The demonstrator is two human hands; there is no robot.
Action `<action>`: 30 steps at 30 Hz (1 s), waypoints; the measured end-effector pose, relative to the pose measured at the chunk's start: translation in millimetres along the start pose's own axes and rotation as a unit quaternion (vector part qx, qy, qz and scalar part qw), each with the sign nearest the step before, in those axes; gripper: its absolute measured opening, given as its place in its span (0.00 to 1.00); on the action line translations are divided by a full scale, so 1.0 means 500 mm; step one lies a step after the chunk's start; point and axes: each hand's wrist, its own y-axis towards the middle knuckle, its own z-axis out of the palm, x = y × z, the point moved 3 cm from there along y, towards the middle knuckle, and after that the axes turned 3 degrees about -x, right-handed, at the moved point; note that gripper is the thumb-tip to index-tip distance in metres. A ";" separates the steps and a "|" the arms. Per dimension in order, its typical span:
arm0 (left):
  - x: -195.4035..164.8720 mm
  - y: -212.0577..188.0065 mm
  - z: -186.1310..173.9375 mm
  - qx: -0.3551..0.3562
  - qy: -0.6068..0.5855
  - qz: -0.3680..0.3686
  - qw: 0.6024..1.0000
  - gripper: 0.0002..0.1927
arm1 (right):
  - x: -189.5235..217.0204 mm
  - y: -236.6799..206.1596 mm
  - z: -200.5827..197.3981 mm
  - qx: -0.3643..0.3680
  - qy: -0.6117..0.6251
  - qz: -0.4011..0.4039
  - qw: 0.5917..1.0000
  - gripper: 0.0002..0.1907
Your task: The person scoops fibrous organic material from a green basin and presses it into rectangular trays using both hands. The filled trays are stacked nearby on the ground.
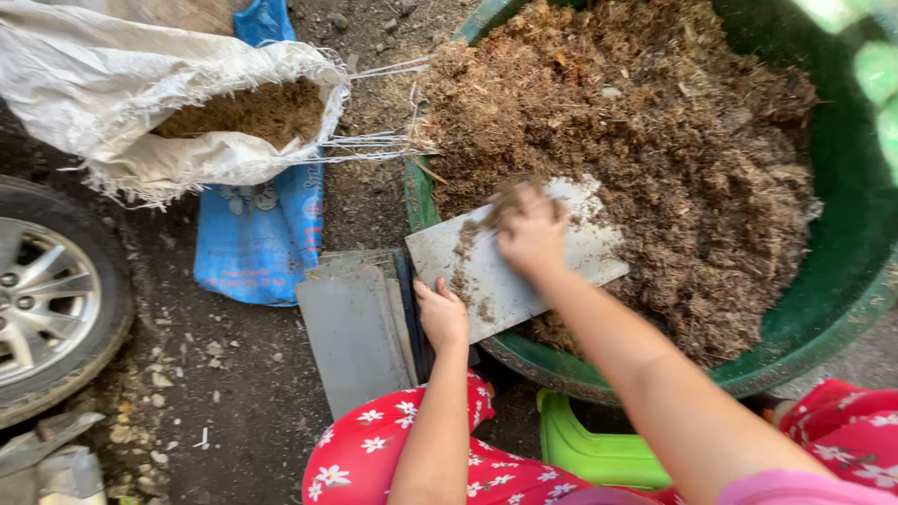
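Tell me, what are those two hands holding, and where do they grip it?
The left hand grips the flat grey bag at its lower edge. The right hand presses brown fibrous material at the bag's upper part, over the round green tub.

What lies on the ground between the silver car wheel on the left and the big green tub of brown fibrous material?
In the head view, between the car wheel and green tub lie a blue printed bag and a stack of grey flat sheets on dark ground.

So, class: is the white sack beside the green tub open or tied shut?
Open. The white sack lies on its side with its mouth gaping, and brown fibrous material shows inside it.
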 end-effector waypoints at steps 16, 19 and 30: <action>-0.016 -0.008 0.016 0.045 -0.019 -0.022 0.999 0.30 | -0.259 0.008 -0.089 0.003 -0.140 0.114 0.984 0.29; -0.023 -0.005 0.021 0.027 -0.019 -0.012 0.999 0.30 | -0.250 -0.061 -0.089 0.014 -0.152 0.167 0.974 0.27; -0.045 -0.001 0.021 0.050 -0.121 -0.041 0.991 0.29 | -0.088 -0.210 -0.030 0.057 -0.069 0.230 0.969 0.35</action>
